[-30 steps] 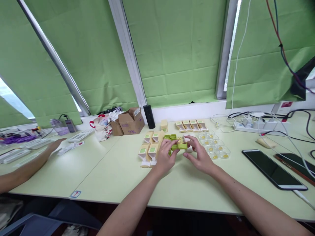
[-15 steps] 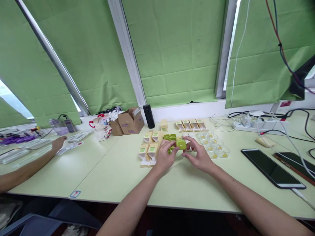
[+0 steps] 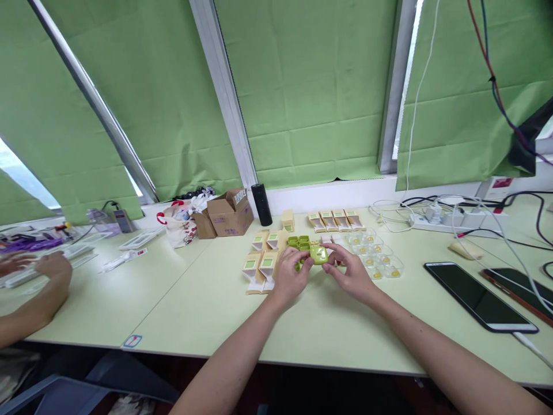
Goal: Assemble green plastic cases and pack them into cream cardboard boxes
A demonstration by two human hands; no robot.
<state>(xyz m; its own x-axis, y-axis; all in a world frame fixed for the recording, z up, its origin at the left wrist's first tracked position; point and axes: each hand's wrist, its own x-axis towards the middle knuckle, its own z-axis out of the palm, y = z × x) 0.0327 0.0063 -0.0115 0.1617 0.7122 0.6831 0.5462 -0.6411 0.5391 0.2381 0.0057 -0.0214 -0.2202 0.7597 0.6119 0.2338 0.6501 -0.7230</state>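
Observation:
A small glossy green case with rounded corners point(image 3: 318, 255) is held level a little above the table, between both my hands. My left hand point(image 3: 291, 274) pinches its left side with thumb and fingers. The fingertips of my right hand point(image 3: 351, 274) are closed at its right edge. Just behind my left hand lie several green square pieces point(image 3: 299, 242), partly hidden by the fingers. Cream cardboard holders with green squares point(image 3: 266, 262) stand left of that hand. To the right of my right hand, clear plastic cups with yellow centres point(image 3: 375, 253) are grouped together.
More cream holders point(image 3: 336, 221) line the back, beside a small cream box point(image 3: 287, 220). A black cylinder point(image 3: 261, 205), a cardboard box point(image 3: 230, 214), a power strip point(image 3: 458, 222) and a phone point(image 3: 479, 297) are around. At far left, a co-worker's hands point(image 3: 54, 268) handle white trays.
The green case has tilted in my hands, so its broad top face now shows more. At the left, the co-worker's arm has drawn back leftward, and a second hand has come into view.

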